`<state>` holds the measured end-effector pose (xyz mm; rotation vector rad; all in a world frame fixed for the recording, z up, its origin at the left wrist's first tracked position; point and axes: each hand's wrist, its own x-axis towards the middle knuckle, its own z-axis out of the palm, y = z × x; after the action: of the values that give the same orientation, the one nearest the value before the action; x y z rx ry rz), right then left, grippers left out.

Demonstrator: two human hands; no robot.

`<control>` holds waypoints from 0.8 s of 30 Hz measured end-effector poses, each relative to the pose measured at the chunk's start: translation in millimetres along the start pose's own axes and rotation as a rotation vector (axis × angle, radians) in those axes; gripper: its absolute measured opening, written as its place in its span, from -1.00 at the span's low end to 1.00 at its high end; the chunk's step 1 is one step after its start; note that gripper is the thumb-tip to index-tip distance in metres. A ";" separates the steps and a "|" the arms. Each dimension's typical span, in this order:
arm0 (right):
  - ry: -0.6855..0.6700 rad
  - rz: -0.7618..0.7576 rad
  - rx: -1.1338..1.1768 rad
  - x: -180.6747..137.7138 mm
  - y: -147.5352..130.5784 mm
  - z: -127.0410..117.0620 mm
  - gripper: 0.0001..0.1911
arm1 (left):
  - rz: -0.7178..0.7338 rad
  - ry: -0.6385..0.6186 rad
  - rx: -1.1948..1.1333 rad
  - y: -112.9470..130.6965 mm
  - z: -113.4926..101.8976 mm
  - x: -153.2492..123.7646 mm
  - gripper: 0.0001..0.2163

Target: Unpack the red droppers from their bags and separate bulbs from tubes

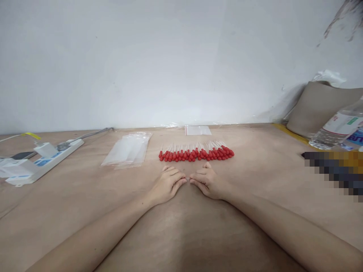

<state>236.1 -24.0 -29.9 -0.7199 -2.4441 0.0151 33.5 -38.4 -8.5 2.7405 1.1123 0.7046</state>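
Note:
My left hand [169, 184] is closed in a pinch just in front of the row of red-tipped pieces. Facing it, my right hand [209, 182] pinches too, its fingertips a short gap away. A thin pale stick-like piece [187, 178] spans that gap, held at both ends; the fingers hide most of it, so its kind is unclear. Just beyond both hands lies a dense row of droppers [195, 153], their red bulbs towards me and their thin clear stems pointing to the wall.
Clear zip bags [127, 149] lie stacked left of the droppers, and a smaller zip bag [197, 130] lies behind them. A white power strip [45, 162] with plugs sits at far left. On the right stand a plastic bottle [336, 128] and a grey-brown container [320, 105].

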 end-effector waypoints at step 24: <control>0.227 0.261 -0.022 -11.2 6.4 -9.2 -0.68 | -0.378 0.189 0.107 -48.4 -33.9 -19.4 -0.70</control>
<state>251.9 -25.5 -29.4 -0.9904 -2.1254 0.0074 -24.7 -19.0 1.6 2.4697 1.6925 0.8778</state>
